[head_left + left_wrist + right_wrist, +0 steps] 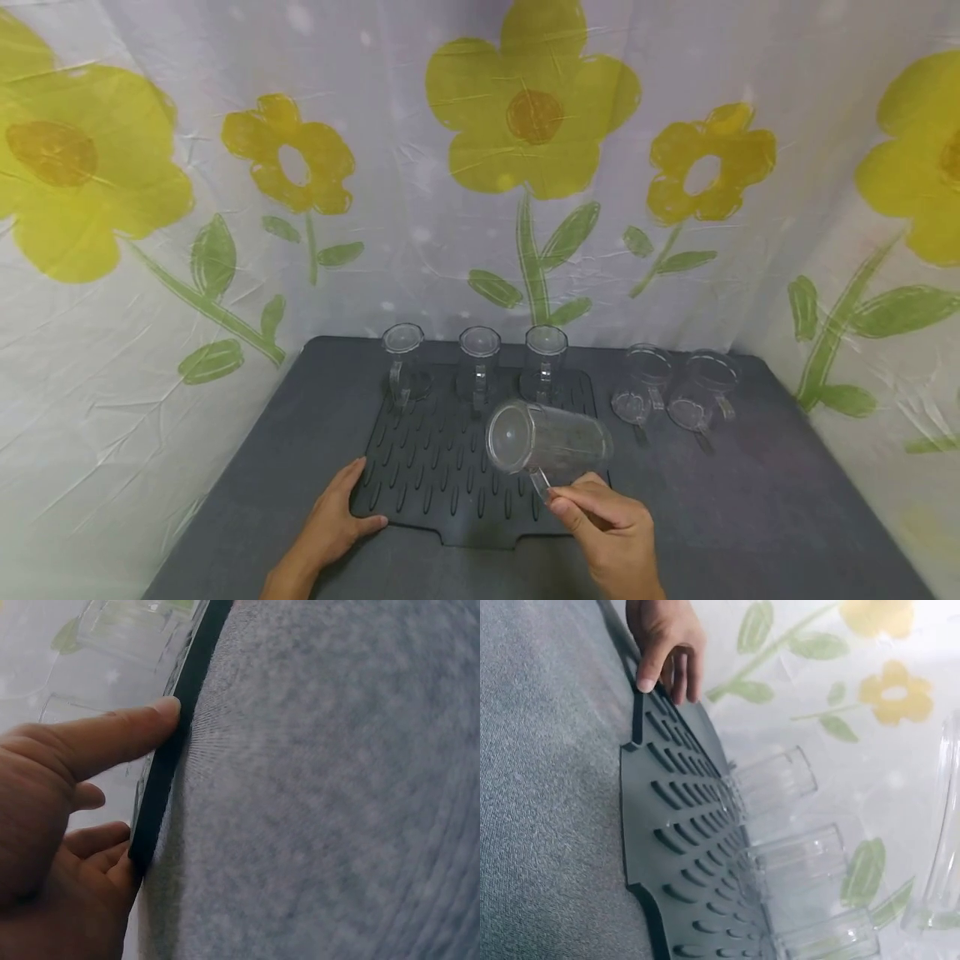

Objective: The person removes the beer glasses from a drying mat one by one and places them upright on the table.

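My right hand (618,529) pinches the handle of a clear glass mug (573,437), which is tilted on its side above a dark ridged drying mat (480,533). The mug's round end points left; part of its clear wall (939,862) shows in the right wrist view. My left hand (330,517) spans the mat's near left corner, its thumb (142,735) along the front edge and its fingers at the left edge. Three clear mugs stand in a row along the mat's far side: a left one (405,367), a middle one (478,362) and a right one (546,362).
To the right of the mat, two more glass mugs, one (641,383) beside the other (703,390), stand on the dark grey table (750,517). A curtain (420,250) printed with yellow flowers encloses the table at the back and both sides.
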`<state>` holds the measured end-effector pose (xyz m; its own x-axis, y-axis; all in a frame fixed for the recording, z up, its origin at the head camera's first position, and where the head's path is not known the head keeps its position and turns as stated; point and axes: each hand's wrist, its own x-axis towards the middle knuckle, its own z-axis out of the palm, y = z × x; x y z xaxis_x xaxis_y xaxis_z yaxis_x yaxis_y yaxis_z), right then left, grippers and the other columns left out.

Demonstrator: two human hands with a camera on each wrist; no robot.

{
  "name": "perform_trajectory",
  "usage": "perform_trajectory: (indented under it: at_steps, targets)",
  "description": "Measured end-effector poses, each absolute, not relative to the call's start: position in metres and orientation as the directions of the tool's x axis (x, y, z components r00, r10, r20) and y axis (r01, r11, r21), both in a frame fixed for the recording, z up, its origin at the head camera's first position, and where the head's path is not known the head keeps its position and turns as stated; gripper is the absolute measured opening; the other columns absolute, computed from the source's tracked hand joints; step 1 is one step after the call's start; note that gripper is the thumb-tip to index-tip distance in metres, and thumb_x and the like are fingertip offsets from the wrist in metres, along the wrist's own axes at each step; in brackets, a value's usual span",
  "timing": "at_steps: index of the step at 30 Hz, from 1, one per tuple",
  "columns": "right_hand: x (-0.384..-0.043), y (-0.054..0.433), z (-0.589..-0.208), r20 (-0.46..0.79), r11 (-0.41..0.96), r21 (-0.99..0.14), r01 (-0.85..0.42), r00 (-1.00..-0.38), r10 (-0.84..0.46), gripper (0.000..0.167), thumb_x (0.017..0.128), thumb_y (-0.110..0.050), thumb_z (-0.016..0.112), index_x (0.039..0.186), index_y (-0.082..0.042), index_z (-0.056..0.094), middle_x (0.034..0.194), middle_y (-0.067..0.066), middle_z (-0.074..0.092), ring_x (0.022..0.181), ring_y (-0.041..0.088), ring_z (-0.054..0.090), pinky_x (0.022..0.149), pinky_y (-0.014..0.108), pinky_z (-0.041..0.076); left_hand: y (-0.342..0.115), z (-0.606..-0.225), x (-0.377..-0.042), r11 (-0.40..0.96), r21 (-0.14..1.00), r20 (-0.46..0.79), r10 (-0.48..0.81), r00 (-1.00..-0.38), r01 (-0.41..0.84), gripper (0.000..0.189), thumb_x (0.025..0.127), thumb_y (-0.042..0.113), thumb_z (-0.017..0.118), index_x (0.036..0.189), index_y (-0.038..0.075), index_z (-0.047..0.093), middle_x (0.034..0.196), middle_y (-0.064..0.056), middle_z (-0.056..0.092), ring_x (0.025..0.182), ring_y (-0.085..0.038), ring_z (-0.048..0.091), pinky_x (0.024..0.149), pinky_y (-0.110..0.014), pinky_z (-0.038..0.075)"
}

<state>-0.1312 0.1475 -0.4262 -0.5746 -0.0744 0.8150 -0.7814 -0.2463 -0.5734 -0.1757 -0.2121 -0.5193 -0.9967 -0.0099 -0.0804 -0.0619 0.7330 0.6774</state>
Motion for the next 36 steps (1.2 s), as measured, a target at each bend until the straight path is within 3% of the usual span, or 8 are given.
perform_trajectory:
  at_steps: [4, 11, 16, 22, 28, 36]
  targets:
    - [-0.131, 0.148, -0.424, 0.823, -0.107, -0.568, -0.816, -0.564, -0.073, 0.028, 0.078, 0.022, 0.065, 0.100, 0.007, 0.073, 0.078, 0.008, 0.067, 0.067, 0.015, 0.051, 0.056, 0.026, 0.043, -0.209, -0.511, -0.176, 0.718, 0.696, -0.052, 0.005, -0.999, -0.032, 0.105, 0.070, 0.031, 0.088, 0.150, -0.001, 0.029, 0.150, -0.029, 0.023, 0.135, -0.050, 0.022, 0.102, -0.065, 0.027]
    - [-0.127, 0.142, -0.411, 0.869, -0.003, -0.490, -0.872, -0.488, -0.076, 0.019, 0.082, 0.009, 0.070, 0.099, 0.003, 0.074, 0.067, 0.002, 0.059, 0.066, 0.016, 0.049, 0.060, 0.026, 0.042, -0.196, -0.485, -0.179, 0.655, 0.755, 0.029, 0.020, -0.999, 0.035, 0.097, 0.078, 0.038, 0.081, 0.153, 0.007, 0.027, 0.154, -0.022, 0.017, 0.137, -0.048, 0.020, 0.099, -0.065, 0.033]
    - [-0.124, 0.137, -0.397, 0.908, 0.133, -0.402, -0.906, -0.413, -0.065, 0.010, 0.086, -0.005, 0.072, 0.094, 0.001, 0.076, 0.071, 0.005, 0.066, 0.065, 0.017, 0.054, 0.060, 0.024, 0.045, -0.177, -0.464, -0.175, 0.496, 0.857, 0.114, 0.082, -0.990, 0.140, 0.091, 0.080, 0.035, 0.080, 0.152, 0.012, 0.030, 0.155, -0.016, 0.019, 0.137, -0.042, 0.024, 0.096, -0.053, 0.044]
    - [-0.123, 0.134, -0.395, 0.924, 0.270, -0.345, -0.899, -0.376, -0.068, 0.019, 0.090, -0.016, 0.070, 0.087, 0.002, 0.076, 0.073, 0.006, 0.068, 0.064, 0.016, 0.053, 0.055, 0.018, 0.043, -0.147, -0.436, -0.171, 0.267, 0.935, 0.191, 0.170, -0.967, 0.232, 0.081, 0.084, 0.022, 0.078, 0.151, 0.021, 0.032, 0.154, -0.008, 0.024, 0.136, -0.037, 0.031, 0.092, -0.042, 0.050]
    - [-0.127, 0.133, -0.407, 0.928, 0.331, -0.316, -0.889, -0.362, -0.086, 0.026, 0.092, -0.020, 0.067, 0.084, 0.003, 0.075, 0.074, 0.006, 0.069, 0.064, 0.015, 0.053, 0.054, 0.010, 0.040, -0.118, -0.416, -0.173, 0.042, 0.951, 0.285, 0.278, -0.917, 0.308, 0.080, 0.086, 0.007, 0.074, 0.152, 0.017, 0.031, 0.154, -0.010, 0.023, 0.134, -0.039, 0.034, 0.088, -0.035, 0.052]
    - [-0.128, 0.129, -0.409, 0.945, 0.335, -0.262, -0.905, -0.311, -0.100, 0.026, 0.092, -0.019, 0.067, 0.083, 0.004, 0.075, 0.072, 0.007, 0.069, 0.061, 0.016, 0.052, 0.055, 0.015, 0.042, -0.089, -0.405, -0.174, -0.078, 0.944, 0.328, 0.354, -0.876, 0.321, 0.081, 0.085, 0.007, 0.075, 0.152, 0.014, 0.030, 0.152, -0.011, 0.023, 0.134, -0.040, 0.033, 0.087, -0.039, 0.053]
